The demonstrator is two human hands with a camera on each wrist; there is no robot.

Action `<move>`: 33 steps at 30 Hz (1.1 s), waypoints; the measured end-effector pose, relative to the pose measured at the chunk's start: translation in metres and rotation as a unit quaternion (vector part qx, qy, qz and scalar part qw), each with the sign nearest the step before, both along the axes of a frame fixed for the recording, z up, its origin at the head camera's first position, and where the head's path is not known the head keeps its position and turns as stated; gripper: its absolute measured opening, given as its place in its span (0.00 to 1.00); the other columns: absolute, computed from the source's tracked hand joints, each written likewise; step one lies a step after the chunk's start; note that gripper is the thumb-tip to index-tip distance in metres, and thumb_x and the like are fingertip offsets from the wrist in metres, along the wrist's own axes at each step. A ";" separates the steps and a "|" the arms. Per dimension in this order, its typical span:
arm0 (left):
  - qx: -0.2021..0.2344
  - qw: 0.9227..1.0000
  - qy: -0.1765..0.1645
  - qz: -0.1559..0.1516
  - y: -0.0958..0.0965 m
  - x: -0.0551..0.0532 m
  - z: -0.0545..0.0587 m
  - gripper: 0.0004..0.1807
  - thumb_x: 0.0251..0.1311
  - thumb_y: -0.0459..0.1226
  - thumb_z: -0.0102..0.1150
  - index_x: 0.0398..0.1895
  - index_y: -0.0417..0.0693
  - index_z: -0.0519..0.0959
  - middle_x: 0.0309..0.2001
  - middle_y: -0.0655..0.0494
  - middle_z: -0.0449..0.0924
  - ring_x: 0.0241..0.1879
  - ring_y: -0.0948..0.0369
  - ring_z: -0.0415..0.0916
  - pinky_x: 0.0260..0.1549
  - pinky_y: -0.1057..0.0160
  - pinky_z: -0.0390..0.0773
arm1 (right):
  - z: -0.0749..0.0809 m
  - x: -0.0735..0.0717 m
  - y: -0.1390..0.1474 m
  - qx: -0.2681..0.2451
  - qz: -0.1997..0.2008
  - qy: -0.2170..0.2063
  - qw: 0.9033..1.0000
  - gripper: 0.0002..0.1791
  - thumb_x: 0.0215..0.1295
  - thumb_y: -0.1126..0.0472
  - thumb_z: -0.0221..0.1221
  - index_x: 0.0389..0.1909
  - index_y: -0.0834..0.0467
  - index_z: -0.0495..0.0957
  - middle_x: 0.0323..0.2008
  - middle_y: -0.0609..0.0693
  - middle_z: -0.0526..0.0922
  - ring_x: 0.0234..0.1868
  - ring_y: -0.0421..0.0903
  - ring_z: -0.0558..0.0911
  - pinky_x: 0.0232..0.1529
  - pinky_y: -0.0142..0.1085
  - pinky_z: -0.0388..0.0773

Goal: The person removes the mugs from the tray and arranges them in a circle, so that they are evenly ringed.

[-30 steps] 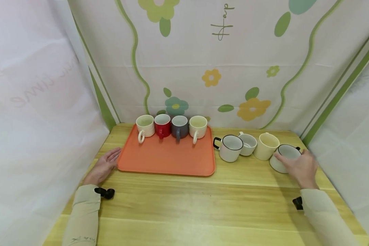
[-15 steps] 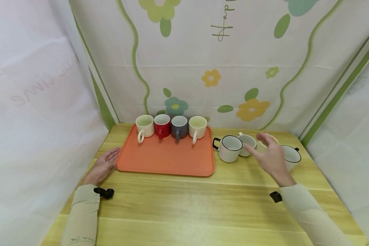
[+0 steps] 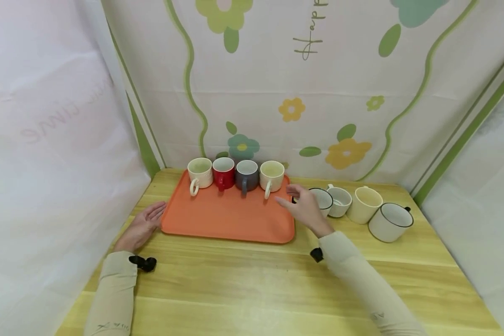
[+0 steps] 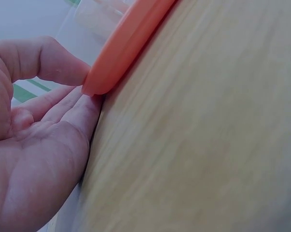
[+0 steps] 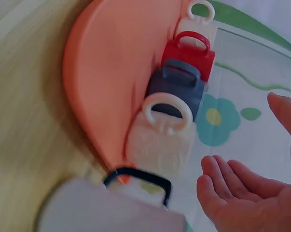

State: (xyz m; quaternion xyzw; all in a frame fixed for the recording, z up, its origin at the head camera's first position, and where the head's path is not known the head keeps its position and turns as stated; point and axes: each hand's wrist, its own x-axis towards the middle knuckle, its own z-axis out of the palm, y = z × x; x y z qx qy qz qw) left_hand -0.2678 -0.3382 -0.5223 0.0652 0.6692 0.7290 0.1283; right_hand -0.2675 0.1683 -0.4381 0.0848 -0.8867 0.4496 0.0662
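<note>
My left hand [image 3: 139,227] rests on the table at the left side of the orange tray [image 3: 228,219], fingers extended along its edge. In the left wrist view, the thumb tip of that hand [image 4: 39,140] touches the tray rim [image 4: 118,53]. Along the tray's back stand a cream mug [image 3: 200,173], a red mug [image 3: 224,173], a grey-blue mug [image 3: 247,175] and another cream mug [image 3: 272,176], handles forward. Over the tray's right edge hovers my right hand [image 3: 305,209], holding nothing, thumb and fingers apart. It partly hides a white, black-rimmed mug [image 3: 322,199].
Right of the tray, a small white cup [image 3: 339,205], a pale yellow mug [image 3: 364,205] and another black-rimmed white mug [image 3: 389,224] stand in a row on the wooden table [image 3: 235,289]. A printed cloth [image 3: 248,93] hangs behind.
My right hand has let go of the rightmost black-rimmed mug and swept left past the other mugs to the tray's right edge. The left hand stays in place.
</note>
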 end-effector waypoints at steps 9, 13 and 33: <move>-0.021 1.000 -0.003 -0.003 0.002 0.000 -0.004 0.46 0.57 0.15 0.43 0.77 0.39 0.39 0.78 0.40 0.35 0.78 0.46 0.35 0.49 0.76 0.75 | -0.036 -0.041 -0.034 -0.086 -0.056 -0.104 0.989 0.24 0.63 0.37 0.57 0.50 0.49 0.81 0.48 0.48 0.84 0.50 0.47 0.82 0.52 0.42 0.78; -0.021 1.000 -0.004 -0.001 0.002 -0.001 -0.004 0.45 0.58 0.16 0.43 0.77 0.40 0.39 0.78 0.40 0.35 0.78 0.47 0.35 0.50 0.76 0.75 | -0.045 -0.051 -0.046 -0.116 -0.069 -0.089 0.987 0.21 0.67 0.43 0.56 0.44 0.56 0.83 0.44 0.52 0.85 0.45 0.47 0.80 0.47 0.37 0.76; -0.026 1.000 0.005 0.006 0.003 0.002 -0.001 0.45 0.57 0.16 0.40 0.77 0.38 0.38 0.78 0.40 0.35 0.78 0.46 0.34 0.51 0.77 0.74 | -0.052 -0.065 -0.067 -0.216 -0.134 -0.119 0.960 0.27 0.72 0.45 0.48 0.17 0.59 0.72 0.16 0.46 0.68 0.23 0.45 0.67 0.25 0.34 0.64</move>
